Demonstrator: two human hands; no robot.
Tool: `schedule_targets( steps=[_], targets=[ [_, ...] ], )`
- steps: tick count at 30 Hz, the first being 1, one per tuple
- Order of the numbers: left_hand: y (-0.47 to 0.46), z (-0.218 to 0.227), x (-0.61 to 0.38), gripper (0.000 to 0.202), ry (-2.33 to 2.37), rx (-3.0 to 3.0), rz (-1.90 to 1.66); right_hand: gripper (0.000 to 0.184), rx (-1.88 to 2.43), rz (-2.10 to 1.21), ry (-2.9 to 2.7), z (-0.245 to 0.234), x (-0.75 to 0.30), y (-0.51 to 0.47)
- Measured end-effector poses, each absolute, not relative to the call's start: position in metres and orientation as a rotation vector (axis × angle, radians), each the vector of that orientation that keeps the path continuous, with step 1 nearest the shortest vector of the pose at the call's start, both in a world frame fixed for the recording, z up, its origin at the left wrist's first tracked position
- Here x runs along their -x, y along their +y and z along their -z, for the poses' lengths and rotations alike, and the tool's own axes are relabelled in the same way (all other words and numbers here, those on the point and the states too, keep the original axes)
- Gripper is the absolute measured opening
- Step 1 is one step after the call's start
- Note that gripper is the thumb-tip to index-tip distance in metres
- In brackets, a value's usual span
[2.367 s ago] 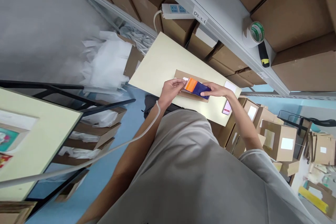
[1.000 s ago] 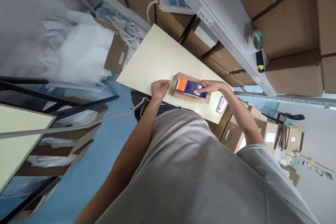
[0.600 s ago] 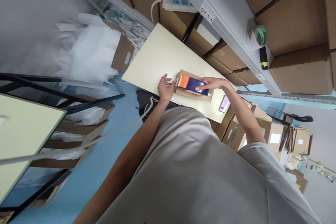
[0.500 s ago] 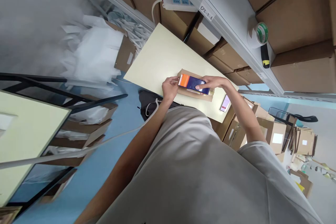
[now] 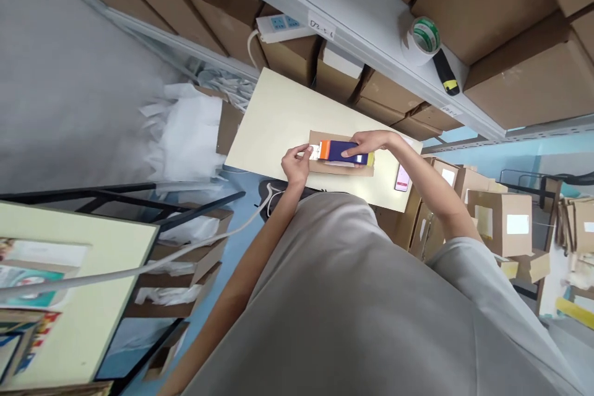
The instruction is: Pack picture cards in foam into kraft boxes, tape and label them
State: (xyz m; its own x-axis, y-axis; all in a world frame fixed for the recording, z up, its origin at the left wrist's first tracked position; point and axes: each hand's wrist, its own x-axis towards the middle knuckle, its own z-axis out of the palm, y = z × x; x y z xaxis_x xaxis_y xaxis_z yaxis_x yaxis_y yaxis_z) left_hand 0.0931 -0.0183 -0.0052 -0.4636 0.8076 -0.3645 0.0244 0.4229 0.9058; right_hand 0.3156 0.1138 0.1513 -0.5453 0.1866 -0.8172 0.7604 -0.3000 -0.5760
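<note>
The left hand (image 5: pixel 297 164) has its fingertips together on a pale piece (image 5: pixel 315 152) at the orange end of a dark-blue tool (image 5: pixel 336 151); the right hand (image 5: pixel 370 141) is clamped around the tool's body. Things look partway along: the piece is pinched but seems not yet free of the tool, though it is too small here to be sure. The tool is long, slim and smooth-sided, held above a brown carton (image 5: pixel 319 167) on the cream surface (image 5: pixel 273 117); whether the carton is closed stays hidden.
</note>
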Motion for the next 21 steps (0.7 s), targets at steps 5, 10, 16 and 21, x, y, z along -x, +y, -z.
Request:
schedule_targets(
  steps=[5,10,16,21],
  targets=[
    [-0.02,0.003,-0.094,0.026,1.811,-0.778,-1.135,0.067,-1.189,1.839,1.522,-0.197,-0.393,0.115],
    [-0.019,0.008,-0.093,0.026,1.844,-0.809,-1.123,0.078,-1.303,1.465,1.564,-0.241,-0.474,0.111],
    [-0.018,0.017,-0.092,0.028,1.853,-0.881,-1.118,0.077,-1.412,1.214,1.481,-0.228,-0.487,0.1],
    [-0.019,0.021,-0.093,0.026,1.91,-0.967,-1.072,0.068,-1.425,0.866,1.458,-0.192,-0.455,0.086]
  ],
)
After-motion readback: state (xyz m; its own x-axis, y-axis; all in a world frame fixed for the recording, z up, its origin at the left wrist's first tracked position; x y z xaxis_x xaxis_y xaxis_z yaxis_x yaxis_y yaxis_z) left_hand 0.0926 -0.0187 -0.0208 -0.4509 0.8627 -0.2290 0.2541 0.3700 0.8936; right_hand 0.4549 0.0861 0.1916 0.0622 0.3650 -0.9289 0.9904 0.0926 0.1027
